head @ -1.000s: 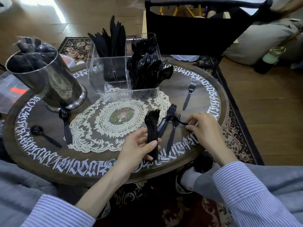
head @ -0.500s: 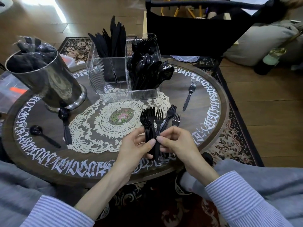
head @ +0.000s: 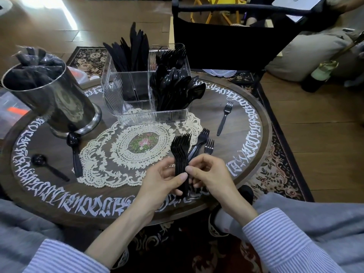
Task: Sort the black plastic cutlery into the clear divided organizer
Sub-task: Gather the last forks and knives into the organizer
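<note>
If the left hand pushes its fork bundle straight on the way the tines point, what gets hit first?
Likely the clear organizer, near its spoon compartment; the left hand aims the fork bundle that way, over the doily. Depth is unclear.

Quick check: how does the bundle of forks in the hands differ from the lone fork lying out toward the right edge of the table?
The bundle of forks is many forks stacked together; the lone fork is single. The bundle is gripped by the left hand, with the right hand pinching its handles, and is raised above the table; the lone fork lies flat on it, untouched. Both are black plastic, tines pointing away from the person.
</note>
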